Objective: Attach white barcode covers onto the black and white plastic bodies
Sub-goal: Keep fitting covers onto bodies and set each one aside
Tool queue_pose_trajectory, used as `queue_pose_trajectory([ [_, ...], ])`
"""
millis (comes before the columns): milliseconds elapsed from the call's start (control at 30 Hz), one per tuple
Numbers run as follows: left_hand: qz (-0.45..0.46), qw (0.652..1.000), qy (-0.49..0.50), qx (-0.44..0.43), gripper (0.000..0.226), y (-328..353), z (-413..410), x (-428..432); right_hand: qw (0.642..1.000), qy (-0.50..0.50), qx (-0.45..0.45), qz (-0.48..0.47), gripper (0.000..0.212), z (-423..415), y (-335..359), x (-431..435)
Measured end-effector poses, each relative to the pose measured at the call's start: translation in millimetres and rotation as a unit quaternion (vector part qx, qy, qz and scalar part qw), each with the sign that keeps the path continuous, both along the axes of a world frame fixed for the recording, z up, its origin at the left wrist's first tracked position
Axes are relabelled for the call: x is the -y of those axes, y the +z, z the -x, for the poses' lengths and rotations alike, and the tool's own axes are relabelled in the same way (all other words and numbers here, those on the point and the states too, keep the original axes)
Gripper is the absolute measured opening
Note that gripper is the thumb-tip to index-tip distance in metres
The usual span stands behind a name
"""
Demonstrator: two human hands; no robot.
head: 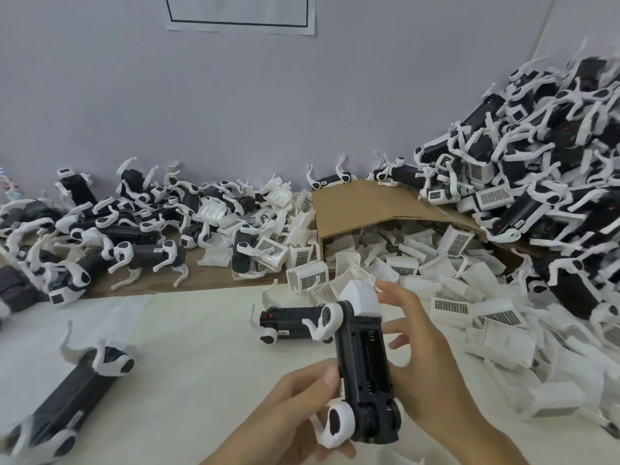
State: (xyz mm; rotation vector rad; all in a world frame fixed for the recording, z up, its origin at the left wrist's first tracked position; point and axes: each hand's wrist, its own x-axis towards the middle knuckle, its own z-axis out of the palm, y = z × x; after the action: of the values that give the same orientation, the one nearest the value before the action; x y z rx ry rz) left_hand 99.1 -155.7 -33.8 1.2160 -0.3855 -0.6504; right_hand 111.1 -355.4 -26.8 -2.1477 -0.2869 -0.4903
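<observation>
Black body [364, 367] with white legs is held tilted above the counter [188, 364], between both hands. The left hand [285, 414] has its grip closed round the body's near end, thumb on the left edge and fingers curled beneath. The right hand [426, 357] lies against the body's right side, its grip loose and spread, one fingertip touching the white cover [360, 297] at the body's far end. Just beyond the body lies a second body [295, 322]; right of it is a heap of covers [453, 263].
</observation>
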Motion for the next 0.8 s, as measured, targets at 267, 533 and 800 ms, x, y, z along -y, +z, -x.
queue_pose_trajectory([
  [267,0.063,0.996,0.004,-0.059,0.074,5.2,-1.2,-0.3,0.994,0.067,-0.054,0.065,0.047,5.2,1.9,-2.2],
  [533,0.119,0.98,0.131,-0.088,0.063,4.0,-3.9,-6.4,0.945,0.184,-0.264,0.064,0.023,3.5,20.9,10.5],
  [800,0.203,0.95,0.203,-0.126,0.028,10.8,-9.5,-11.7,0.886,0.272,-0.326,0.188,0.023,6.0,19.9,14.5],
])
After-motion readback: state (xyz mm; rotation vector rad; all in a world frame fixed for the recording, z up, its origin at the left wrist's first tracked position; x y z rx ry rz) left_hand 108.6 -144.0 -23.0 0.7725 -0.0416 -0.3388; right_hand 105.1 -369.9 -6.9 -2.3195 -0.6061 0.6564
